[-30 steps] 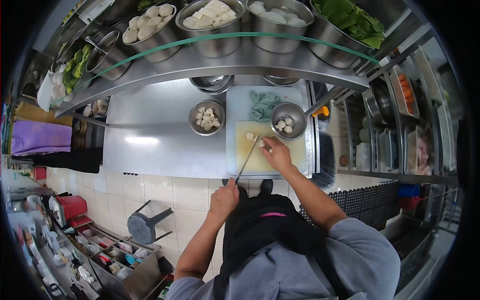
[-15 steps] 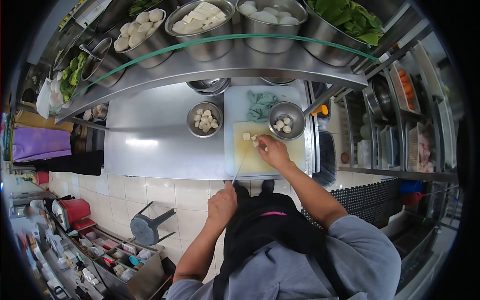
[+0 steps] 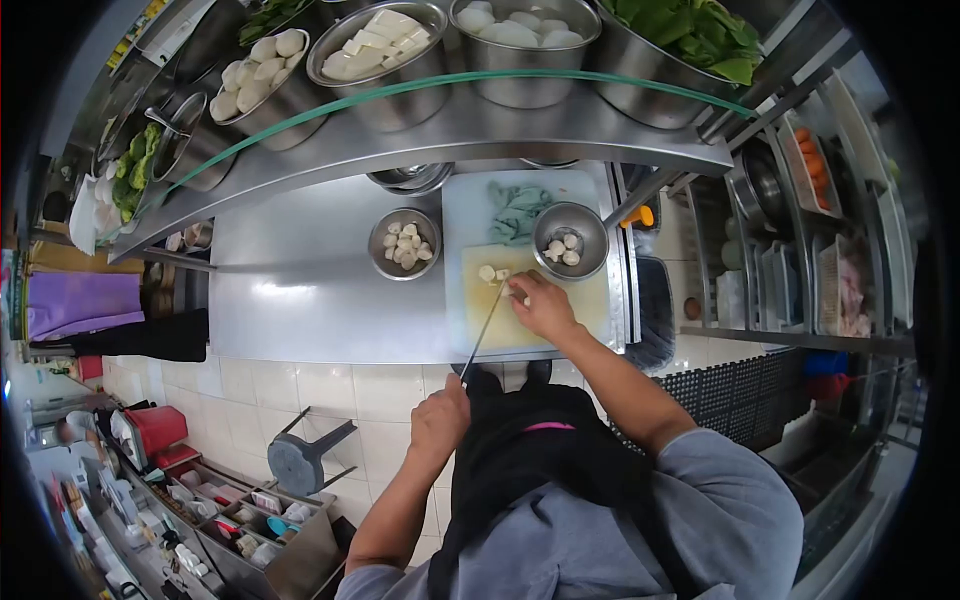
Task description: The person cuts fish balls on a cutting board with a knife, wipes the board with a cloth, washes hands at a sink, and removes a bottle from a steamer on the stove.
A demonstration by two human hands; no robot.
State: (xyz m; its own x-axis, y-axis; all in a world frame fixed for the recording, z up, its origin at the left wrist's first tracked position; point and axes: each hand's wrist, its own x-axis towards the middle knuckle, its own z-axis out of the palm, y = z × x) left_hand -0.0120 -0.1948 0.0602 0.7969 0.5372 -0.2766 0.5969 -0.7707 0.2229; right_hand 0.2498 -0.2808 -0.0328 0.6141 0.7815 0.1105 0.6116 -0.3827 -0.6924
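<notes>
My left hand (image 3: 440,414) is wrapped round the handle of a long knife (image 3: 486,326), whose blade slants up over a yellow cutting board (image 3: 483,339). Near the blade's tip, my right hand (image 3: 542,308) has its fingers closed on a pale mushroom piece, partly hidden by them. Cut pieces (image 3: 487,273) lie just left of those fingers. Above the right hand stands a steel bowl (image 3: 592,229) holding several mushroom pieces. Farther left, another steel bowl (image 3: 374,253) holds more. A green cloth (image 3: 518,212) rests on the larger pale board (image 3: 456,215).
A steel shelf (image 3: 440,132) with a glass edge crosses above the counter (image 3: 300,320), bearing containers of food. A post and an orange handle (image 3: 637,216) stand right of the boards. A grey stool (image 3: 296,463) is on the floor.
The knife tip and my right hand have shifted slightly left, and a mushroom piece now lies beside the first one on the board. The whole view has shifted a little.
</notes>
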